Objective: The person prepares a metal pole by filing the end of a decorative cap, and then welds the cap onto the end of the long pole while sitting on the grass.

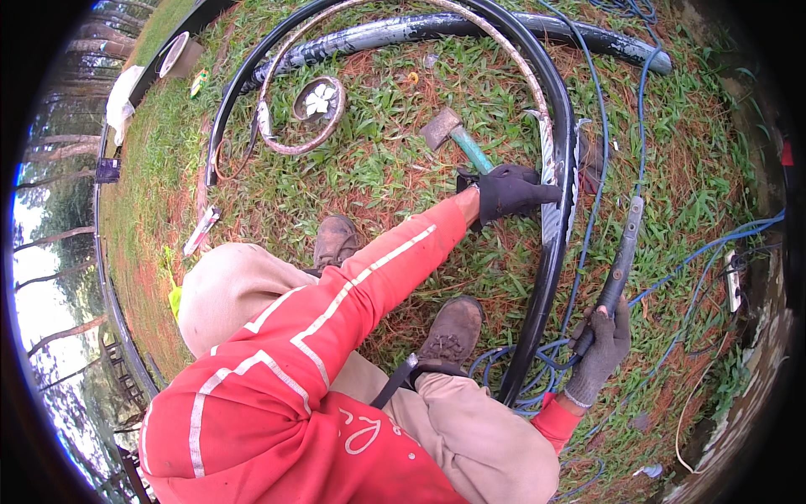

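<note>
My left hand [508,193], in a black glove, rests against the curved black pipe [527,340], its index finger stretched onto a flaking white section [550,151]; its other fingers are partly hidden. Beside it lies a hatchet [441,128] with a teal handle, its lower end hidden by the hand. My right hand [603,344], in a grey knit glove, is closed round a long grey-and-black tool [621,256] with a dark grip. Blue hose [495,361] lies in loops by the pipe. My boots [449,332] and knees are below.
A thick scuffed pipe [445,27] crosses the back. A round dish [306,101] with white pieces sits on grass inside a curved strip. A power strip [732,281] lies right, near a weathered edge [739,395]. A bucket [175,55] and white bag [122,101] are upper left.
</note>
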A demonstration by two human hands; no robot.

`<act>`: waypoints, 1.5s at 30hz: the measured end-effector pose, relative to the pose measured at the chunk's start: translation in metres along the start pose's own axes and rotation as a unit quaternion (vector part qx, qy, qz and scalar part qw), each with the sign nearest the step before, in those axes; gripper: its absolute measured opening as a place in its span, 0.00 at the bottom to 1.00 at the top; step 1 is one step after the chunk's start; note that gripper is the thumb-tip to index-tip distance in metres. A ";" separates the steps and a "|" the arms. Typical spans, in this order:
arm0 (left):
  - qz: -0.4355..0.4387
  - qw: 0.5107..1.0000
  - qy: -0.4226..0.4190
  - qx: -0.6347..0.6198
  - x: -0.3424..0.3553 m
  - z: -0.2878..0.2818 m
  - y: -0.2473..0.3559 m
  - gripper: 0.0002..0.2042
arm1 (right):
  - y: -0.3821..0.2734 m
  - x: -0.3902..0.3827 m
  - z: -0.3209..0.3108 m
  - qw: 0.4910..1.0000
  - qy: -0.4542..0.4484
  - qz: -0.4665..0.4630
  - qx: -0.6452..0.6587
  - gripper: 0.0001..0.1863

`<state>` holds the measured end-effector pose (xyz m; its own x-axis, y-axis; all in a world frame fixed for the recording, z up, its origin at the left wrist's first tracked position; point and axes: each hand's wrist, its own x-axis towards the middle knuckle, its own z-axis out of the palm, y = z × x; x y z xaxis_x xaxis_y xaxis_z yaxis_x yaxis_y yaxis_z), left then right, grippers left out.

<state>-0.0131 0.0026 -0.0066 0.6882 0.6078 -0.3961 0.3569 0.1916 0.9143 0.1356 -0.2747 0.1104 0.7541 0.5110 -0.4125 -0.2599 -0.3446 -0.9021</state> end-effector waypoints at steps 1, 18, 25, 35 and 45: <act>0.021 0.999 0.014 0.024 -0.005 0.000 0.004 0.28 | -0.003 -0.002 0.002 1.000 -0.006 -0.003 -0.007 0.32; -0.129 0.972 0.113 -0.158 -0.008 0.019 -0.002 0.22 | -0.023 -0.006 0.016 0.996 -0.052 -0.022 -0.062 0.33; -0.104 0.980 0.165 -0.030 -0.016 0.013 0.012 0.26 | -0.057 0.018 0.040 0.980 -0.104 -0.049 -0.161 0.32; -0.140 0.981 0.134 -0.023 -0.011 0.009 0.020 0.25 | -0.070 0.046 0.083 0.965 -0.158 -0.063 -0.199 0.30; -0.140 0.980 0.139 -0.019 -0.010 0.009 0.014 0.26 | -0.060 0.051 0.086 0.961 -0.136 -0.079 -0.226 0.31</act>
<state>-0.0094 -0.0075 0.0096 0.3661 0.7131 -0.5979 0.4795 0.4060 0.7779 0.1379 -0.1600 0.1320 0.5602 0.7515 -0.3484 0.1806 -0.5213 -0.8340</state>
